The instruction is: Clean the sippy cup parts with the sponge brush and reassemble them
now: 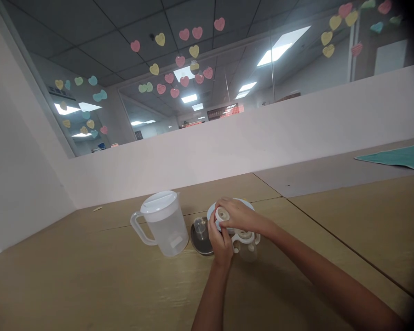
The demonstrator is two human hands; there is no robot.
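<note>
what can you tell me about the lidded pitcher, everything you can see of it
The pitcher is translucent, looks like plastic, and stands upright on the wood-look table. A white lid sits on top, with a small spout tip at its right edge. A looped handle juts out on the left, and a pale patch shows low on the body. No liquid line can be made out. It stands just left of a dark round dish; only the table clearly touches it.

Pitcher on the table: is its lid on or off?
On: the white lid sits across the top of the translucent pitcher, covering its mouth. Whether it is locked, I cannot tell.
</note>
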